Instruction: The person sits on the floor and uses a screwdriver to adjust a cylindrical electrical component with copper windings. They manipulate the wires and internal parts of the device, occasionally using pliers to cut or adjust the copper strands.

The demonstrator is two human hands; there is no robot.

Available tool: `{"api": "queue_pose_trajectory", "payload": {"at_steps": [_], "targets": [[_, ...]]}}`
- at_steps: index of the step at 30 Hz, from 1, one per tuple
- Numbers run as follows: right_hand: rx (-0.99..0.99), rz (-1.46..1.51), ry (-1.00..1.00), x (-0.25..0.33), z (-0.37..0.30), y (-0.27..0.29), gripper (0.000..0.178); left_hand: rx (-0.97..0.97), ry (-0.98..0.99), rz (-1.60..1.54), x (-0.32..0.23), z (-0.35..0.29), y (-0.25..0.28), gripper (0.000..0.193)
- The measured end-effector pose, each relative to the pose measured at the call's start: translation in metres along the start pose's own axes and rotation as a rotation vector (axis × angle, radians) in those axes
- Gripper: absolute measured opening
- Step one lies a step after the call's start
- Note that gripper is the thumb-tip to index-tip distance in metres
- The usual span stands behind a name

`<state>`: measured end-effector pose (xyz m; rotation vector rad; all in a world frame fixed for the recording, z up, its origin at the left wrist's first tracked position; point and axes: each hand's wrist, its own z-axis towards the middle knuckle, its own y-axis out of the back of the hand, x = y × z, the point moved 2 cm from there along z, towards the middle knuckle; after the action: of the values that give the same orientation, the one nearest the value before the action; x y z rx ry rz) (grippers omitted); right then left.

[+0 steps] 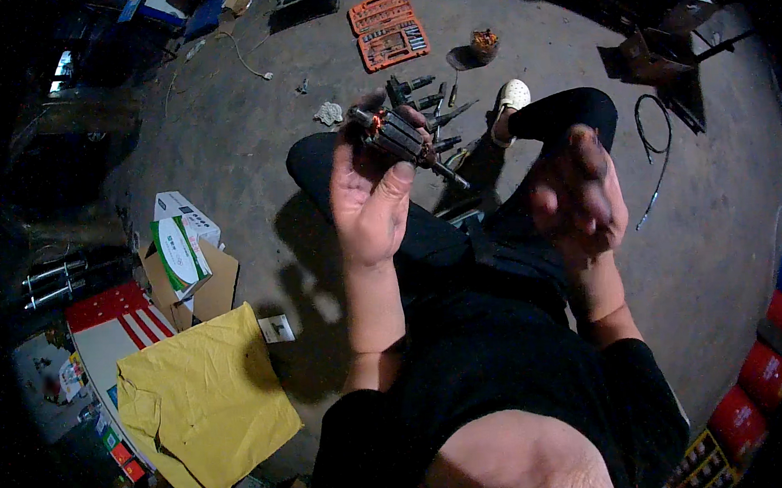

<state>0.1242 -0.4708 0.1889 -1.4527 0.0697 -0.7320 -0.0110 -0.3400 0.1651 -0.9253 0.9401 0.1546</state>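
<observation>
My left hand (373, 192) is closed round a motor armature (397, 137), a dark slotted core with copper windings and a thin steel shaft that points down to the right. Its fingers pass behind the armature and are partly hidden. My right hand (582, 192) is raised over my leg, apart from the armature. Dark grease marks its fingers, which are loosely bent and somewhat blurred, with nothing seen in them. Past the armature, several hand tools (449, 116) with dark handles lie on the floor between my feet.
An orange socket-set case (390, 30) lies unfolded ahead, beside a small filled tub (484, 45). A whitish rag (328, 114) is near my left knee. A black hose (662, 149) curls at right. A yellow cloth (209, 383) and an opened cardboard box (218, 282) are at left.
</observation>
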Motion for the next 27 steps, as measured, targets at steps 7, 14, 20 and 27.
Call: {"api": "queue_pose_trajectory", "payload": {"at_steps": [7,14,20,27], "targets": [[0.033,-0.49,0.281,-0.023,0.034,0.014,0.036,-0.021,-0.011,0.147,0.006,0.002,-0.01,0.054],[0.049,-0.466,0.202,-0.018,0.041,0.036,0.025,-0.17,0.148,0.195,0.035,0.009,0.019,0.048],[0.004,-0.964,-0.107,-0.026,0.041,0.049,0.026,-0.248,0.482,-0.165,0.098,0.025,0.061,0.024],[-0.032,-0.926,-0.375,-0.083,0.047,0.149,0.024,-0.521,0.899,-0.562,0.209,-0.013,0.149,0.016]]}}
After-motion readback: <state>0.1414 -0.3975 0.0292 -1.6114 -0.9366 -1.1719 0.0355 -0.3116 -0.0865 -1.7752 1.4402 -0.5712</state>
